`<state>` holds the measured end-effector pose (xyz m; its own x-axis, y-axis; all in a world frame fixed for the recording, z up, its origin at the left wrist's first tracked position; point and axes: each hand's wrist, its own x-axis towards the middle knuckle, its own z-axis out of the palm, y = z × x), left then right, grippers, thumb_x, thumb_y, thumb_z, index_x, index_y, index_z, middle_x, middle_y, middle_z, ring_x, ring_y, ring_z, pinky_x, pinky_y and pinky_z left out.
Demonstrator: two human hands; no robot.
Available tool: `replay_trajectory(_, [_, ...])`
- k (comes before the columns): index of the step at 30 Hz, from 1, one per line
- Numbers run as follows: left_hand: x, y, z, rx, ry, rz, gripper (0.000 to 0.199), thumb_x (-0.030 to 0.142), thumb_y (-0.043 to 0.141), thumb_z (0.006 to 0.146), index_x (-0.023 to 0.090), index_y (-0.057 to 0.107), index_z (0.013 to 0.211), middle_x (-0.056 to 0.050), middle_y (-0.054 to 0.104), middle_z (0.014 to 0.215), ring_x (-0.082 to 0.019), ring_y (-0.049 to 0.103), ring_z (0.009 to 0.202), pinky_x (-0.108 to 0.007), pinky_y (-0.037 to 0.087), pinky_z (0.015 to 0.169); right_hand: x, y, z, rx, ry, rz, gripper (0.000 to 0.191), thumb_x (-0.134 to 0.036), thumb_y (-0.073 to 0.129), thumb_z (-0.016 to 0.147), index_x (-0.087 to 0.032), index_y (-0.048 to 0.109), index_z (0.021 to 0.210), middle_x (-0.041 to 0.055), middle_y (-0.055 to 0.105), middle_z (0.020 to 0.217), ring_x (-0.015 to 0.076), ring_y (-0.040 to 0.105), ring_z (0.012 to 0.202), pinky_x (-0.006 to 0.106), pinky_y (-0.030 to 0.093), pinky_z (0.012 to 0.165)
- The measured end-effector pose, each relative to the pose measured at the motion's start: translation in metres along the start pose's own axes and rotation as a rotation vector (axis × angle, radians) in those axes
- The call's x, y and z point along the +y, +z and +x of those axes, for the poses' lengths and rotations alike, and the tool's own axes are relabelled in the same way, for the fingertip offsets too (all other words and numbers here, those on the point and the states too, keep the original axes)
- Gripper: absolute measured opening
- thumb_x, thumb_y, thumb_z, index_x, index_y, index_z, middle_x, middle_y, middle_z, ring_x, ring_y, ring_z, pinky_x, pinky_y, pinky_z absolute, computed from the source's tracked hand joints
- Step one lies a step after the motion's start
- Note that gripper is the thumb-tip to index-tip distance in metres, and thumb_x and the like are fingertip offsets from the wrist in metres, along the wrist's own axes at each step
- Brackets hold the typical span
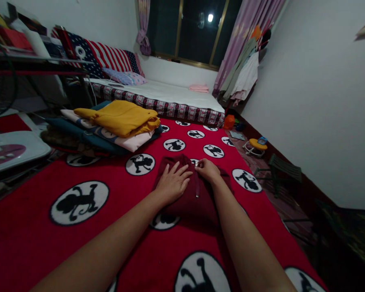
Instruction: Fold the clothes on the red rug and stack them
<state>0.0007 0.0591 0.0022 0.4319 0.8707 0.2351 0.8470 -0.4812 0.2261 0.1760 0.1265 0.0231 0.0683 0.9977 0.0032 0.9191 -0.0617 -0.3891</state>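
A folded maroon garment (188, 209) lies on the red blanket (124, 251) in front of me. From near its far edge a drawstring (197, 186) with a pale tip hangs down over the fabric. My left hand (173, 182) rests flat on the garment's left part, its fingers stretched out. At the far edge, just above the drawstring, my right hand (209, 170) pinches the fabric between thumb and fingers. Whether the cord is also in that pinch cannot be made out. To the far left sits a stack of folded clothes, a yellow garment (121, 117) on top.
A bed (170, 93) with a pale sheet stands under the window. A cluttered desk (57, 59) is at the left. Along the right wall are a yellow round stool (258, 144), a dark folding stool (284, 168) and hanging clothes (243, 77).
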Motion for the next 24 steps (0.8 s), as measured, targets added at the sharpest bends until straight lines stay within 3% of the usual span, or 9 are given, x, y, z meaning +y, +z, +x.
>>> replay_trajectory(8, [0.002, 0.000, 0.002, -0.028, -0.017, 0.001, 0.042, 0.039, 0.031, 0.097, 0.033, 0.050, 0.134, 0.004, 0.035, 0.151, -0.029, 0.023, 0.143, -0.059, 0.019, 0.113, 0.003, 0.005, -0.005, 0.029, -0.001, 0.101, 0.025, -0.036, 0.064, 0.077, -0.026, 0.068, 0.099, 0.0008, 0.072, 0.095, 0.0181, 0.066, 0.090, 0.026, 0.044, 0.069])
replay_trajectory(14, [0.003, 0.001, 0.002, -0.020, -0.010, 0.009, 0.042, 0.038, 0.032, 0.097, 0.032, 0.051, 0.133, 0.004, 0.036, 0.151, -0.029, 0.023, 0.142, -0.059, 0.020, 0.113, -0.003, 0.007, -0.006, 0.059, 0.006, 0.064, 0.031, -0.043, 0.059, 0.080, -0.030, 0.069, 0.106, 0.0032, 0.072, 0.101, 0.0226, 0.066, 0.095, 0.030, 0.046, 0.074])
replay_trajectory(18, [0.003, 0.002, 0.001, -0.011, -0.012, 0.012, 0.041, 0.038, 0.032, 0.097, 0.033, 0.050, 0.134, 0.003, 0.036, 0.151, -0.029, 0.024, 0.142, -0.060, 0.021, 0.113, -0.006, 0.007, -0.004, 0.079, 0.034, 0.050, 0.026, -0.042, 0.058, 0.079, -0.031, 0.071, 0.099, 0.0024, 0.073, 0.099, 0.0234, 0.066, 0.095, 0.031, 0.048, 0.076])
replay_trajectory(24, [0.003, 0.002, 0.001, -0.015, -0.013, 0.012, 0.041, 0.037, 0.033, 0.097, 0.033, 0.050, 0.134, 0.003, 0.036, 0.151, -0.029, 0.024, 0.142, -0.060, 0.022, 0.112, -0.013, 0.009, 0.007, 0.073, 0.086, 0.060, 0.018, -0.037, 0.063, 0.071, -0.024, 0.074, 0.078, 0.0091, 0.074, 0.088, 0.0265, 0.068, 0.091, 0.033, 0.047, 0.076])
